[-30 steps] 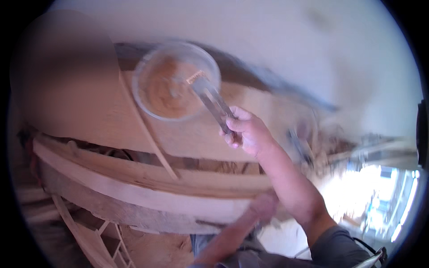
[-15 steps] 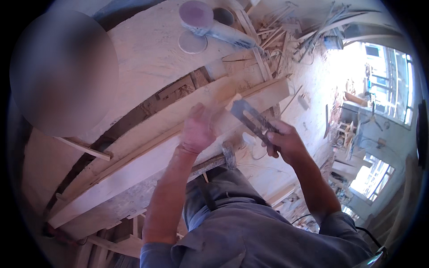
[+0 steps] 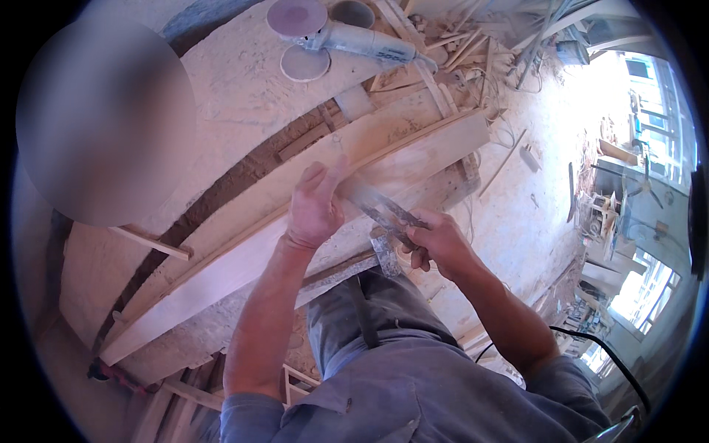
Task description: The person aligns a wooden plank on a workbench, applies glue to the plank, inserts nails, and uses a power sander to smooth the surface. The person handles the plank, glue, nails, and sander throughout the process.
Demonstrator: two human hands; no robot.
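Observation:
A long pale wooden board [image 3: 221,258] lies diagonally across the bench, with a thin strip along its far edge. My right hand [image 3: 441,244] is closed around the handle of a dark, flat scraper [image 3: 384,210]. Its blade points up and left over the board, and its tip is smeared by motion. My left hand [image 3: 316,207] is over the board's far edge, just left of the blade, with fingers stretched and apart. No held thing shows in it; whether it touches the wood I cannot tell.
A disc sander [image 3: 369,43] lies on the dusty worktop [image 3: 244,96], beside a round disc [image 3: 305,63]. Wood offcuts [image 3: 469,48] are heaped at the far right. A dusty block-like piece [image 3: 384,251] sits at the bench edge near my waist. A black cable [image 3: 609,354] hangs at right.
The scraper has moved down and left, toward my left hand, and its blade lies flatter. My left hand has shifted slightly left, and the whole view has turned a little.

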